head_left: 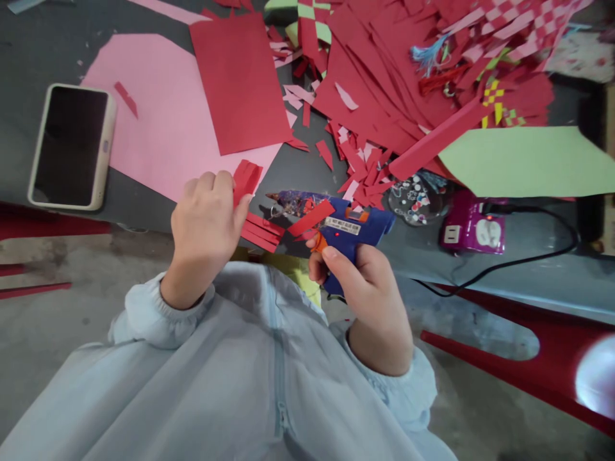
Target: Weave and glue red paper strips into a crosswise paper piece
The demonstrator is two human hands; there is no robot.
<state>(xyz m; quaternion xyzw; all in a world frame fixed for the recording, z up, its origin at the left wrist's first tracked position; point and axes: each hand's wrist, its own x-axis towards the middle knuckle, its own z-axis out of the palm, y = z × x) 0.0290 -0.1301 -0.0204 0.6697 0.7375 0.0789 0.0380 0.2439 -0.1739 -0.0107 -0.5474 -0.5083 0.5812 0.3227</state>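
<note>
Closed around a piece of red paper, my left hand is over the table's near edge, left of centre. More red paper strips lie just below and right of it. My right hand grips a blue hot glue gun, its fingers wrapped at the orange trigger. The gun's nozzle points left toward my left hand, apart from the paper held there. A small red light glows on its body, and a loose red strip lies across its front.
A phone lies at left beside a pink sheet and a red sheet. Red scraps and sheets cover the back. To the right are a dish of beads, a green sheet and a purple power socket with a black cable.
</note>
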